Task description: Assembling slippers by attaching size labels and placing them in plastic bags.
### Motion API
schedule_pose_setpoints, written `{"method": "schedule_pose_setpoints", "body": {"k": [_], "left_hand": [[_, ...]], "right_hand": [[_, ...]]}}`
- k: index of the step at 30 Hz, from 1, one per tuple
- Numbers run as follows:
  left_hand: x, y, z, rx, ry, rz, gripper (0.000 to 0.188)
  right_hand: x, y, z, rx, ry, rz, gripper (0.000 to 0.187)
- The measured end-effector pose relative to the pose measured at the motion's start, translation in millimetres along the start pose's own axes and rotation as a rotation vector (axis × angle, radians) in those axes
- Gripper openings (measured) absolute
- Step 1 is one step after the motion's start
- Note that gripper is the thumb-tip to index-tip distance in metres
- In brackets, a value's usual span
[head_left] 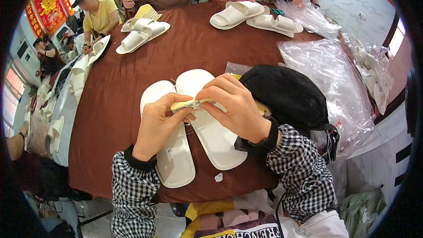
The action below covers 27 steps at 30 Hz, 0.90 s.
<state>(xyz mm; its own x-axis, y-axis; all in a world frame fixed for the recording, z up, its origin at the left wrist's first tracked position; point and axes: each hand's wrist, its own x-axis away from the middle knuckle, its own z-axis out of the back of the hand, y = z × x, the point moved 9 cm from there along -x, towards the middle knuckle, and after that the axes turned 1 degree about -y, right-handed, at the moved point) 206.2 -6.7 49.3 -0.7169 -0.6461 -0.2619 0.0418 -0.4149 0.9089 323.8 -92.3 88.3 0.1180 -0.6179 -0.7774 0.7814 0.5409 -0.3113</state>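
Both hands are raised over a pair of white slippers lying side by side on the brown tablecloth. My left hand [155,124] pinches one end of a narrow pale-yellow strip of printed size stickers [188,105]. The fingers of my right hand [235,108] close on its other end. Below my left hand is the left slipper [175,167], with a small printed mark on its insole. The right slipper [220,143] lies under my right hand. My hands hide parts of both slippers. A small white sticker [219,177] lies on the cloth near the right slipper's lower end.
A black mesh cap [286,94] sits beside my right wrist. Clear plastic bags [326,79] cover the table's right side. More white slippers [141,36] lie at the far left, with others [238,14] at the far right. Co-workers stand around the far edge.
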Motion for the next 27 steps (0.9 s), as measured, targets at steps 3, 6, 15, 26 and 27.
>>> {"method": "schedule_pose_setpoints", "body": {"k": [3, 6, 15, 26, 27], "left_hand": [[0, 1, 0, -0.021, 0.007, -0.009, 0.018], [1, 3, 3, -0.052, 0.013, -0.007, 0.019], [1, -4, 18, -0.057, 0.112, 0.018, 0.020], [-2, -9, 36, 0.117, 0.196, 0.043, 0.025], [-3, -8, 35, 0.119, 0.195, 0.038, 0.025]], "right_hand": [[0, -3, 1, 0.028, -0.005, 0.014, 0.016], [-1, -7, 1, 0.040, -0.010, 0.047, 0.015], [-10, -4, 9, -0.175, -0.130, -0.130, 0.011], [40, 33, -37, -0.316, -0.754, -0.519, 0.015], [41, 35, -37, -0.299, -0.760, -0.533, 0.015]]}}
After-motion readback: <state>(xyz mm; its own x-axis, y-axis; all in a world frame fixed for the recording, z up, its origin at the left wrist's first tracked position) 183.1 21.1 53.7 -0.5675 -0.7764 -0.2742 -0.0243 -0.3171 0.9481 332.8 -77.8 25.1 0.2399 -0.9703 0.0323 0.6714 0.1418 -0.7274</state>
